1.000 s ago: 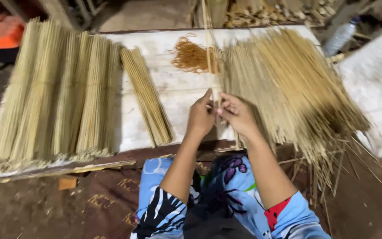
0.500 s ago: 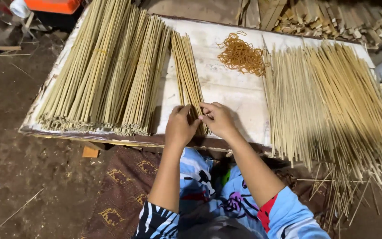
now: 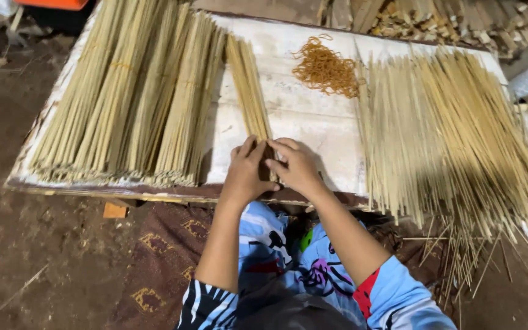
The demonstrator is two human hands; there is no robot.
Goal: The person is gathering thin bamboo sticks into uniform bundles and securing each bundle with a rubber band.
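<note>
both hands meet at the near end of a small bundle of sticks (image 3: 249, 85) lying on the white board (image 3: 300, 116). the bundle's long axis runs away from the person, tilting a little left at its far end, so nearly all of it lies beyond the fingertips. the left hand (image 3: 245, 171) curls around the bundle's end from the left, and the right hand (image 3: 294, 165) closes over it from the right; both sets of fingers are bent in tight on the sticks, with neither hand clearly nearer. left of the bundle lie bigger tied bundles (image 3: 129, 98); right of it, past a heap of rubber bands (image 3: 328, 67), a loose spread of sticks (image 3: 453, 134). against half a second ago, the hands sit at the same end with much the same grip; the view has only shifted slightly.
</note>
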